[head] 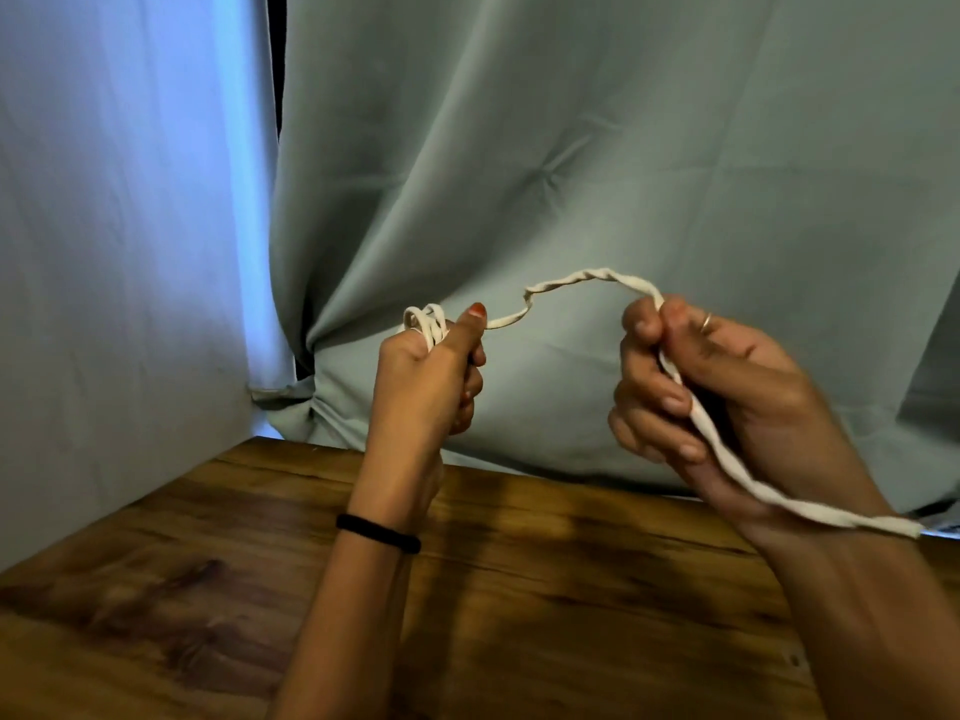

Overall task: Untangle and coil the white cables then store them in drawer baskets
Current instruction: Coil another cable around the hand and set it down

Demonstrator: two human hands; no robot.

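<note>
Coiling step, seen over the bench [519, 589]. My left hand [431, 381] is closed around a few finished loops of the cable [566, 280], which show just above its thumb. From there the cable arches, twisted, to my right hand [691, 392], whose thumb and curled fingers pinch it; the free tail runs down across that palm and ends past the wrist, above the bench. No drawer basket is in view. Judged next: the right hand feeds slack toward the left, rolling out the twist so the next loop lies flat against the others.
</note>
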